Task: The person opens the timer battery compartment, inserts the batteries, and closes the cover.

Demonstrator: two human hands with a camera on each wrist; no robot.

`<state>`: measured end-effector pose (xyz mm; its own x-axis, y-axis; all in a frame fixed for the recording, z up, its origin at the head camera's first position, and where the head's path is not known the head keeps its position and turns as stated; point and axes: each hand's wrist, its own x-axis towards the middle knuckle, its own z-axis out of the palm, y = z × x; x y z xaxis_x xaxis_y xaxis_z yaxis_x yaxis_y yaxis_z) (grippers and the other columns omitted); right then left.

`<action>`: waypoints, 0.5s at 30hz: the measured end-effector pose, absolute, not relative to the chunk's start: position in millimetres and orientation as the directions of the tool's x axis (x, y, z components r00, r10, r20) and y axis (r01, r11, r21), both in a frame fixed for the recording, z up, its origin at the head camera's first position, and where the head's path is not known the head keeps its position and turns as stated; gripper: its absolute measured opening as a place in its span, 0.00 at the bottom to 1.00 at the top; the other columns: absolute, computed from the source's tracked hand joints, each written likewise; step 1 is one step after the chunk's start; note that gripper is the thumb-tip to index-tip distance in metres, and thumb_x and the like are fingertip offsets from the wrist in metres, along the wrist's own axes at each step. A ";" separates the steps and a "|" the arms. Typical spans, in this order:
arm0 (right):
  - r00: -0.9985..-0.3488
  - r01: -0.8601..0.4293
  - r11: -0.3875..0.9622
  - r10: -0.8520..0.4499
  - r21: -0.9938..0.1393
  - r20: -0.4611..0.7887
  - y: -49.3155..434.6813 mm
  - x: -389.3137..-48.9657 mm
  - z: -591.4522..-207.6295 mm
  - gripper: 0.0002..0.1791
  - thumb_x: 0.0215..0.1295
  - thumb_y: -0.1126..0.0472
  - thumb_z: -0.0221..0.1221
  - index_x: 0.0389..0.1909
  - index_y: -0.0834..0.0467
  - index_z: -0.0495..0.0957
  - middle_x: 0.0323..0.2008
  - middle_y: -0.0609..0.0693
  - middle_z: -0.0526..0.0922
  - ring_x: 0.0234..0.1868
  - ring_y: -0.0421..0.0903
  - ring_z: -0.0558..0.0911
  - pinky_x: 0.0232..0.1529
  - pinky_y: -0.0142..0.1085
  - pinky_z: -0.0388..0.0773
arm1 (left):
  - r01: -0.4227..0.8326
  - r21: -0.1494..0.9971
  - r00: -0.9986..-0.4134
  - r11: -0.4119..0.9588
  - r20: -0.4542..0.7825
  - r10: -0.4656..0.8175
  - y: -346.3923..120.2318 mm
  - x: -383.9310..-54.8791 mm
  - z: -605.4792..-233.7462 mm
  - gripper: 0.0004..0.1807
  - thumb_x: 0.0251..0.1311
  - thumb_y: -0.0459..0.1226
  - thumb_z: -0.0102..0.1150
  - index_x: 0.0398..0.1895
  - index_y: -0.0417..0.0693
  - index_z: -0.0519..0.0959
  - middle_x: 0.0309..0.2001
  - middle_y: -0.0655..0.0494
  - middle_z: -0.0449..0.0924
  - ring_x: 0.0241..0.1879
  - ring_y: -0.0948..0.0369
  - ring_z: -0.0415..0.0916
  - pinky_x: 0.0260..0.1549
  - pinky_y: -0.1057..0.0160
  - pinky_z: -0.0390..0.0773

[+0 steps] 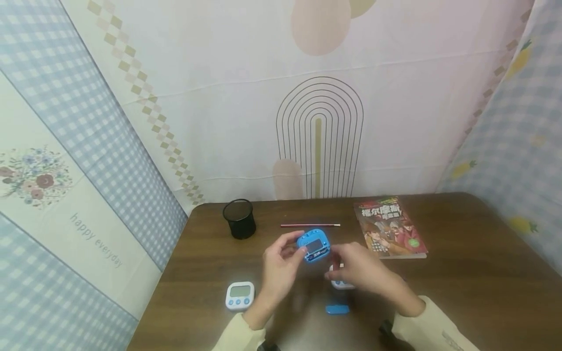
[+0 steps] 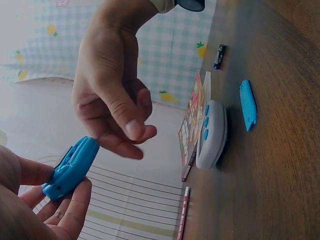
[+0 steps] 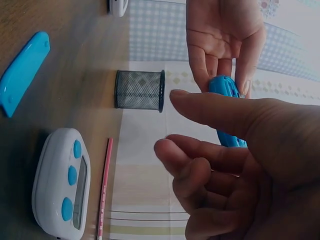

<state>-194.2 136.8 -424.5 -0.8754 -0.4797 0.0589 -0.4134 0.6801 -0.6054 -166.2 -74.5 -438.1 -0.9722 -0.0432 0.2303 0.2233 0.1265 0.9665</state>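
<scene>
Here's the timer (image 1: 314, 239), up in the air above the counter (image 1: 197, 263), blue back turned to the person, and the left grip (image 1: 280, 265) has it pinched between thumb and fingers. The right grip (image 1: 357, 265) is in close, just beside the timer's edge, and it's carrying nothing: thumb and fingers loosely bent, a gap between them. Touching the timer? Can't tell from here.

So where are we? This looks like battery work, my call, with the cell apparently in its bay (image 1: 317, 255) and the cover (image 1: 337, 309) off, lying on the counter on the near side. There's a loose battery (image 2: 219, 56) down there too; whether that's a spare or a spent one, no telling. If the bay really is filled, the next move calls for a check that the cell sits flat, then the free grip going down for the cover and lining it up over the slot, the left holding firm.

And a look at the timer itself: bright blue, rounded corners, a dark rectangular panel in the middle of the back, and along the lower edge that uncovered bay showing something dark with pale lettering, too small to read. It's tilted in the hold, its face hidden from the head view.
</scene>
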 end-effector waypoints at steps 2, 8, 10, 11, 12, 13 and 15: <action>-0.868 -0.416 0.696 -0.495 -0.585 0.029 136.4 -192.3 -424.9 0.12 0.54 0.57 0.79 0.34 0.54 0.84 0.23 0.38 0.79 0.23 0.37 0.75 0.23 0.31 0.73 | 0.225 0.966 -0.972 0.126 0.232 -0.046 -74.4 -166.2 -438.4 0.18 0.71 0.34 0.67 0.61 0.56 0.84 0.58 0.56 0.85 0.53 0.55 0.88 0.55 0.60 0.86; -0.790 -0.490 0.700 -0.609 -0.519 -0.076 133.9 -187.5 -427.2 0.13 0.50 0.59 0.80 0.35 0.54 0.87 0.25 0.39 0.79 0.26 0.37 0.74 0.26 0.33 0.74 | 0.223 0.968 -0.973 0.113 0.228 -0.035 -74.4 -166.4 -439.4 0.17 0.71 0.33 0.67 0.60 0.57 0.84 0.58 0.56 0.85 0.55 0.49 0.87 0.54 0.61 0.87; -0.768 -0.499 0.699 -0.631 -0.513 -0.113 132.8 -186.5 -428.3 0.14 0.50 0.60 0.80 0.36 0.55 0.87 0.25 0.40 0.79 0.26 0.38 0.74 0.26 0.33 0.75 | 0.222 0.969 -0.974 0.111 0.226 -0.026 -74.6 -166.8 -439.8 0.17 0.71 0.33 0.66 0.60 0.56 0.84 0.58 0.56 0.85 0.55 0.50 0.87 0.54 0.61 0.87; -0.763 -0.496 0.701 -0.633 -0.512 -0.128 132.3 -185.8 -428.8 0.14 0.50 0.60 0.80 0.36 0.55 0.86 0.25 0.40 0.79 0.26 0.38 0.75 0.27 0.33 0.76 | 0.219 0.969 -0.975 0.112 0.223 -0.021 -74.7 -167.0 -440.0 0.17 0.71 0.33 0.66 0.60 0.55 0.84 0.58 0.56 0.86 0.54 0.51 0.88 0.53 0.61 0.87; -0.761 -0.491 0.703 -0.634 -0.514 -0.140 131.7 -185.3 -429.1 0.14 0.50 0.61 0.80 0.36 0.55 0.86 0.25 0.39 0.79 0.26 0.38 0.75 0.27 0.34 0.76 | 0.219 0.969 -0.975 0.115 0.222 -0.017 -74.8 -167.1 -440.0 0.17 0.71 0.33 0.66 0.61 0.54 0.84 0.58 0.55 0.86 0.54 0.52 0.88 0.53 0.61 0.87; -0.759 -0.488 0.706 -0.634 -0.514 -0.151 131.2 -184.9 -429.5 0.13 0.50 0.62 0.79 0.36 0.55 0.86 0.25 0.39 0.78 0.25 0.38 0.75 0.26 0.34 0.76 | 0.216 0.969 -0.976 0.117 0.219 -0.014 -74.8 -167.0 -440.3 0.17 0.71 0.33 0.66 0.61 0.53 0.84 0.58 0.55 0.86 0.53 0.53 0.88 0.53 0.61 0.87; -0.757 -0.491 0.710 -0.635 -0.505 -0.156 130.7 -183.8 -429.9 0.13 0.50 0.62 0.79 0.35 0.55 0.86 0.24 0.39 0.78 0.25 0.38 0.75 0.26 0.34 0.76 | 0.217 0.969 -0.976 0.119 0.219 -0.010 -74.8 -167.1 -440.4 0.17 0.71 0.32 0.66 0.61 0.50 0.84 0.58 0.54 0.86 0.53 0.52 0.88 0.53 0.61 0.87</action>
